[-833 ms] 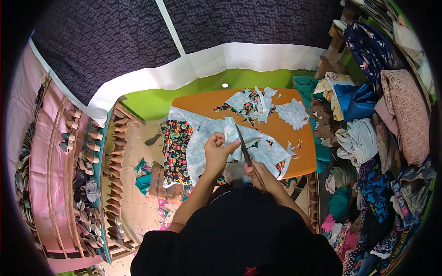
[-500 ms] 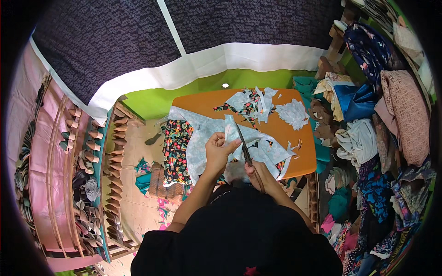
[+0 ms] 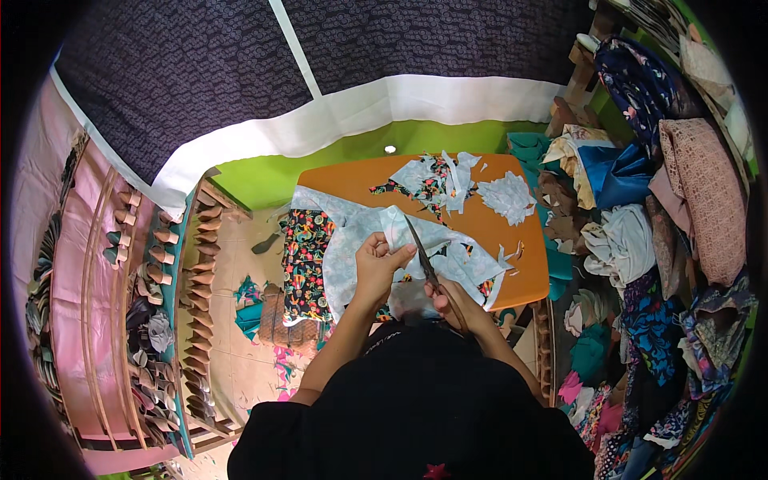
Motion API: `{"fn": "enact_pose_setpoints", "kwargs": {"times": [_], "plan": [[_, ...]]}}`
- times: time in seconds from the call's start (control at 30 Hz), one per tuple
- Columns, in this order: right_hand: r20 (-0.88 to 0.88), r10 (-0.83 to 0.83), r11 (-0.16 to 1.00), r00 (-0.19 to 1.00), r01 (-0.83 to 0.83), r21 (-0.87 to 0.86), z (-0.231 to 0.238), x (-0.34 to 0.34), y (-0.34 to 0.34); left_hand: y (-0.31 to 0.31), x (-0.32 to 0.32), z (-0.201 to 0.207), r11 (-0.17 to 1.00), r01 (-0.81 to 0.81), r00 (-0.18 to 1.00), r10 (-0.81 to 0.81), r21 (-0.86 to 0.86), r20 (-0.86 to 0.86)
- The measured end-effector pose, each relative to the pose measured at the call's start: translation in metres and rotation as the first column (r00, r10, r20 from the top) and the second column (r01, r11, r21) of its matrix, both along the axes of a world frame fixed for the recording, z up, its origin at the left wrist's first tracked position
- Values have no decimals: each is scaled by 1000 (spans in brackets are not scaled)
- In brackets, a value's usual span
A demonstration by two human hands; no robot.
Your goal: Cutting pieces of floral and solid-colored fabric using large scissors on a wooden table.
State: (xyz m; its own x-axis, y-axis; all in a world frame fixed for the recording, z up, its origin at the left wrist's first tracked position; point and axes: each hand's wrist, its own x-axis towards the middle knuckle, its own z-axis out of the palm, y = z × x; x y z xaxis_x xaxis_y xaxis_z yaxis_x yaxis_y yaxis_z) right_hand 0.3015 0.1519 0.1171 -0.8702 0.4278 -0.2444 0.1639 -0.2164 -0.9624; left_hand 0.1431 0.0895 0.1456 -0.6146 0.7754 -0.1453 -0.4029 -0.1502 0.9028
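Observation:
My left hand [image 3: 373, 269] is closed on a small pale cloth piece [image 3: 392, 219], pinched between thumb and fingers. In my right hand [image 3: 458, 306] I grip long dark scissors [image 3: 423, 258], their blades pointing up beside the cloth piece's right edge. The exact gap between the blades is hard to make out. Beneath both hands, a large floral fabric [image 3: 308, 254] lies partly folded over on the orange table [image 3: 524, 276], with its pale underside up and its black, multicoloured print showing at the left.
Cut scraps [image 3: 436, 180] and a pale ragged pile [image 3: 508, 198] lie at the table's far right. Fabric heaps [image 3: 620, 248] crowd the right side. A rack of shoe lasts [image 3: 202, 300] stands at the left. A dark patterned curtain [image 3: 432, 40] hangs beyond.
The top of the cloth piece in my left hand has gone from squarish to pointed and sits slightly lower. My right hand and the scissors have shifted slightly.

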Motion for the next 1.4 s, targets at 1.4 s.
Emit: {"fn": "enact_pose_setpoints", "kwargs": {"times": [1.4], "plan": [[-74, 125, 991, 989, -129, -44, -12, -2, -5, -3, -12, 15, 995, -47, 977, 28, -89, -210]]}}
